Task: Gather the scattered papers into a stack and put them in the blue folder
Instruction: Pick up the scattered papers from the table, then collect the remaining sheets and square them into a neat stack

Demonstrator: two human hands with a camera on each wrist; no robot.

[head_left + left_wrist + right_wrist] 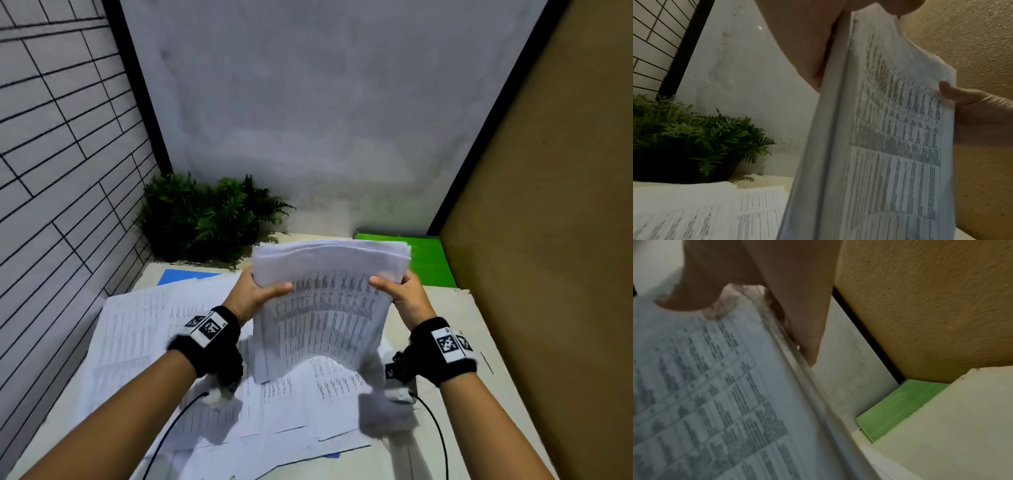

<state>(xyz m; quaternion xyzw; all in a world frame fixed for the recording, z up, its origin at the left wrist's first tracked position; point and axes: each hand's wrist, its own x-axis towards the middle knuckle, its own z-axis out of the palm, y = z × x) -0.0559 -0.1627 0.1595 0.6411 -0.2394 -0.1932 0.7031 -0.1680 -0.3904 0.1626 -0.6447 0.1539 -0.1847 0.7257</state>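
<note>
Both hands, left hand (255,294) and right hand (404,294), pinch the upright stack (325,308); blue folder (181,276) lies far-left under loose papers (137,329).

The blue folder (186,276) is mostly hidden under loose papers (144,329) at the table's back left. Their print is too blurry to read.

The held papers (322,308) carry printed tables too blurred to read; the wrist bands (209,329) show only black-and-white coded markers.
</note>
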